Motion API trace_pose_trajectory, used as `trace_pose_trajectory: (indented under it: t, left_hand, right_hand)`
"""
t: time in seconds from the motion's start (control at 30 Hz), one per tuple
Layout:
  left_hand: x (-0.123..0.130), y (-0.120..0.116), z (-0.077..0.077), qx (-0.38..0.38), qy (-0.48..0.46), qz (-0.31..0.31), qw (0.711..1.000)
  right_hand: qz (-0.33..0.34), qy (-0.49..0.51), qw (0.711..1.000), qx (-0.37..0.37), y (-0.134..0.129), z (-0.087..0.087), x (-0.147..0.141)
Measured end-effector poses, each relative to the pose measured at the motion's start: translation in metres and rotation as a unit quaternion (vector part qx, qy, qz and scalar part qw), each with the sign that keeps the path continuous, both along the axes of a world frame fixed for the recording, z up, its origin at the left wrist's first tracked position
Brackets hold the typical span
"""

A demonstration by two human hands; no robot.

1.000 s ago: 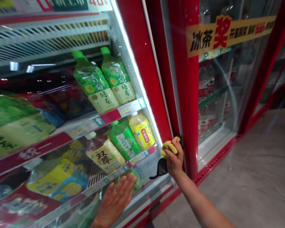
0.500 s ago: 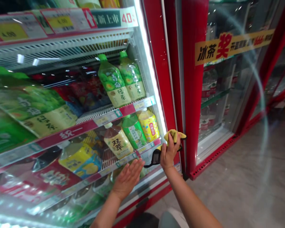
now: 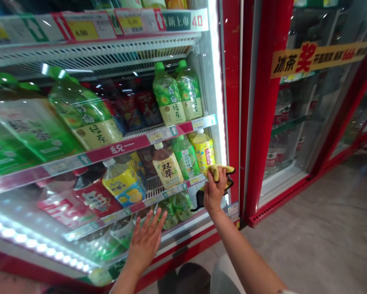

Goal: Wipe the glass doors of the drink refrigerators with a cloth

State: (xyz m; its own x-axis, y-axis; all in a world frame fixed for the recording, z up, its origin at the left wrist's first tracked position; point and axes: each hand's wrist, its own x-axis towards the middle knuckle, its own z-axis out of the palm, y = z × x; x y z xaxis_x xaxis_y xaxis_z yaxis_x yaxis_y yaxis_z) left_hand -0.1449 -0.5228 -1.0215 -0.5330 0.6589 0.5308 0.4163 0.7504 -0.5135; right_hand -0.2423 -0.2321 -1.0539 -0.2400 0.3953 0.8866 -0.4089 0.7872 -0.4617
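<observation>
My right hand (image 3: 216,190) is closed around a yellow cloth with black edging (image 3: 217,171), held at the right side of the lit drinks fridge, by its bright inner edge. Part of the cloth hangs down on the left of the fingers. With fingers spread, my left hand (image 3: 146,241) is at the lower front of the fridge, below the shelf edge; whether it touches the glass I cannot tell. Above it stands a brownish drink bottle with a cream label (image 3: 167,166). Beside that are a green bottle (image 3: 185,157) and a yellow-labelled bottle (image 3: 204,149).
Green tea bottles (image 3: 169,96) fill the shelf above, with a price strip (image 3: 125,147) along its front. To the right is a red-framed glass door (image 3: 259,134) with a yellow banner (image 3: 319,57). Grey floor (image 3: 324,212) lies at lower right.
The view has shifted so the fridge sits further right. My left hand has moved left and down, its fingers now spread wider. My right hand keeps the cloth, now nearer the yellow-labelled bottle.
</observation>
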Motion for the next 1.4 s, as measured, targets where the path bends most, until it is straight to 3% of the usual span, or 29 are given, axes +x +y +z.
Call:
trace_pose_trajectory:
  t: [0.1, 0.17, 0.23, 0.3, 0.37, 0.43, 0.53, 0.6, 0.67, 0.77, 0.87, 0.93, 1.03, 1.13, 1.2, 1.3, 1.4]
  left_hand:
    - [-0.005, -0.004, -0.01, 0.01, 0.011, 0.005, 1.0]
    - [-0.008, -0.002, -0.012, 0.017, 0.012, 0.001, 1.0]
    - [-0.008, -0.001, -0.011, 0.025, 0.007, -0.007, 1.0]
    - [-0.005, -0.002, -0.01, 0.031, -0.003, -0.017, 0.999]
    - [0.0, -0.005, -0.011, 0.042, -0.014, -0.021, 0.999]
    - [0.006, -0.011, -0.016, 0.057, -0.021, -0.019, 0.998]
    - [0.017, -0.025, -0.027, 0.077, -0.02, -0.001, 0.997]
    - [0.023, -0.033, -0.032, 0.08, -0.024, 0.008, 0.996]
    - [0.028, -0.04, -0.035, 0.097, -0.024, 0.021, 0.995]
    - [0.035, -0.047, -0.036, 0.15, -0.001, 0.059, 0.987]
    - [0.043, -0.053, -0.037, 0.191, 0.01, 0.092, 0.977]
    - [0.048, -0.057, -0.039, 0.204, 0.002, 0.103, 0.973]
    - [0.055, -0.064, -0.043, 0.209, -0.013, 0.115, 0.971]
    - [0.061, -0.074, -0.045, 0.206, -0.027, 0.126, 0.97]
    - [0.064, -0.08, -0.047, 0.217, -0.029, 0.137, 0.966]
    - [0.067, -0.087, -0.049, 0.242, -0.021, 0.15, 0.958]
    - [0.069, -0.09, -0.052, 0.257, -0.019, 0.146, 0.955]
  right_hand:
    - [0.016, -0.015, 0.992, 0.121, -0.009, -0.035, 0.015]
    - [0.012, -0.01, 0.99, 0.137, 0.005, -0.048, 0.017]
    - [0.005, 0.01, 0.997, 0.076, 0.02, -0.041, 0.011]
    - [-0.001, 0.027, 1.0, -0.013, 0.022, -0.018, 0.003]
    - [0.0, 0.026, 0.998, -0.054, 0.004, 0.003, -0.001]
    - [0.008, 0.012, 1.0, -0.027, -0.026, 0.007, 0.005]
    - [0.027, -0.001, 0.996, 0.087, -0.059, -0.022, 0.025]
    - [0.043, 0.001, 0.985, 0.165, -0.059, -0.047, 0.037]
    - [0.057, 0.005, 0.98, 0.193, -0.046, -0.061, 0.041]
    - [0.047, 0.013, 0.995, 0.089, -0.04, -0.046, 0.036]
    - [0.043, 0.015, 0.999, 0.013, -0.079, -0.014, 0.034]
    - [0.064, -0.006, 0.997, 0.038, -0.117, -0.003, 0.042]
    - [0.097, -0.003, 0.983, 0.154, -0.149, -0.011, 0.06]
    - [0.132, 0.051, 0.945, 0.294, -0.133, -0.029, 0.066]
    - [0.14, 0.059, 0.927, 0.343, -0.115, -0.031, 0.061]
    - [0.11, 0.06, 0.946, 0.298, -0.12, -0.015, 0.052]
    - [0.085, 0.063, 0.97, 0.22, -0.164, 0.0, 0.056]
